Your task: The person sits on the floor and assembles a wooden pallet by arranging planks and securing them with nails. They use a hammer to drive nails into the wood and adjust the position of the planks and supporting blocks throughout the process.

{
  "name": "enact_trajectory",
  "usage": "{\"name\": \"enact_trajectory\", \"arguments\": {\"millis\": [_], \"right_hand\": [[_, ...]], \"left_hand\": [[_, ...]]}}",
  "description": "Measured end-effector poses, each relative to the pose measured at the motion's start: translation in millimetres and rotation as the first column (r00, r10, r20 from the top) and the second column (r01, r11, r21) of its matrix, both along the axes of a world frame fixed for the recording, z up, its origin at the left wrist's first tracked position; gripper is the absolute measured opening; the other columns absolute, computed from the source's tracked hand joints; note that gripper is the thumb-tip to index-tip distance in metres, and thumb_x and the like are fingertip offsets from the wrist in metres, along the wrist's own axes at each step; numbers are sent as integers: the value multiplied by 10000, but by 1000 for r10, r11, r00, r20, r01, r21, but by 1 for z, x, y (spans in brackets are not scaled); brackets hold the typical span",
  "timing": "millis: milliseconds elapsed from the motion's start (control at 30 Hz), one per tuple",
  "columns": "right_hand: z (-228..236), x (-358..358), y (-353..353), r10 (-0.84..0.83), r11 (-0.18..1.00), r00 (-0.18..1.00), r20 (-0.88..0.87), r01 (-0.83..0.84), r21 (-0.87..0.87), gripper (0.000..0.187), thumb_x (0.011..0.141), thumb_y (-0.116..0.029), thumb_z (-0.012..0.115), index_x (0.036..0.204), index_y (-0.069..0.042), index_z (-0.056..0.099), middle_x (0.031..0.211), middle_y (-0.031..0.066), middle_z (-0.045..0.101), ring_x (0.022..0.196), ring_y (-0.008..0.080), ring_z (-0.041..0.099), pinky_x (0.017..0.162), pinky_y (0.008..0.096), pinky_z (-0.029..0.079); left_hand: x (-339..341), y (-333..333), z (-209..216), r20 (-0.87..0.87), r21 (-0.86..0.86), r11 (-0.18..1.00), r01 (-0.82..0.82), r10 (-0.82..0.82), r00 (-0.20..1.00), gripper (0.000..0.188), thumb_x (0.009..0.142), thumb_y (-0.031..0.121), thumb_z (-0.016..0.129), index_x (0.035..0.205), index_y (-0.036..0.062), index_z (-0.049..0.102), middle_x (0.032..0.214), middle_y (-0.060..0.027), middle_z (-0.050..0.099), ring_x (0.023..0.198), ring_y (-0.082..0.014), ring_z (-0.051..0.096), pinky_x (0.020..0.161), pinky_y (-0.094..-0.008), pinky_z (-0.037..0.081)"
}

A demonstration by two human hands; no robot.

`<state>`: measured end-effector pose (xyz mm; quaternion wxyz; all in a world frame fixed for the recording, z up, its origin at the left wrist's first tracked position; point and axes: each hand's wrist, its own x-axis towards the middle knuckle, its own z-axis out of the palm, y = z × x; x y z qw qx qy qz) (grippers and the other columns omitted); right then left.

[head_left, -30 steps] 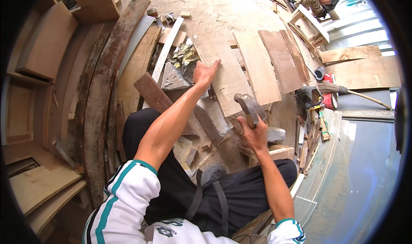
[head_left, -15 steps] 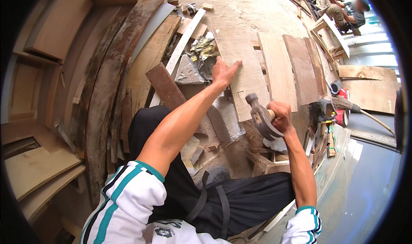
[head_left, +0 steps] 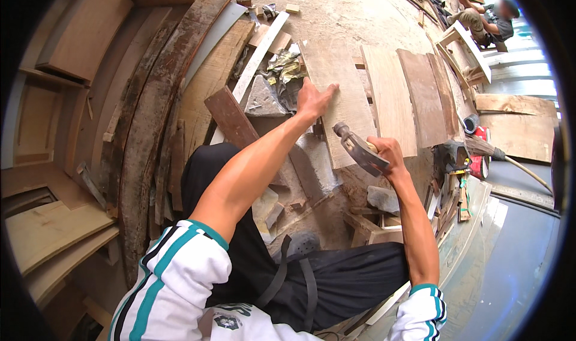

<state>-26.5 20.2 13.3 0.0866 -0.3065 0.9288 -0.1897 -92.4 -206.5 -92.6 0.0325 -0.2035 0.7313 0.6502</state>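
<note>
My right hand (head_left: 389, 156) is closed around the wooden handle of a claw hammer (head_left: 361, 150). The hammer's striking face is down at the near part of a pale wooden board (head_left: 336, 65), hiding the spot beneath it. My left hand (head_left: 314, 101) grips that board's left edge, thumb stretched across its top face. To the right lie a second pale board (head_left: 390, 95) and a reddish-brown board (head_left: 423, 95), side by side with gaps between them.
A rough stone block (head_left: 264, 98), a crumpled wrapper (head_left: 287, 66) and brown offcuts (head_left: 231, 116) lie left of the boards. Long weathered planks (head_left: 144, 113) line the left side. A broom (head_left: 522, 165) lies to the right. Another person (head_left: 495, 23) sits at the far right.
The hammer has come down and forward from above the board's near end, its head now at the board where a small nail-like mark showed. My left hand has stayed in place.
</note>
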Motion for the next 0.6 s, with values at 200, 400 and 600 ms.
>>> {"name": "enact_trajectory", "arguments": {"millis": [200,400,600], "right_hand": [[17,29,-7,-227,929,966,121,252,-272,270,808,-243,735,777,-20,585,612,113,557,543,233,560,546,358,447],[89,52,-55,-505,571,688,521,719,-396,285,930,-258,697,768,-44,601,563,-15,533,438,63,458,395,243,338],[76,99,-63,-687,426,529,499,849,-314,301,931,-291,694,793,-40,603,568,-14,526,441,77,495,394,247,373]], "left_hand": [[3,3,6,47,-51,998,-34,36,998,709,795,436,775,1213,-69,506,1116,-235,669,1009,-301,682,898,-371,530],[6,-4,15,44,-45,998,-32,34,998,716,803,452,765,1209,-64,476,1141,-261,656,1037,-365,668,959,-398,512],[2,-1,15,59,35,998,42,-44,997,703,816,450,750,1203,-65,468,1150,-274,641,1054,-379,653,980,-407,501]]}}
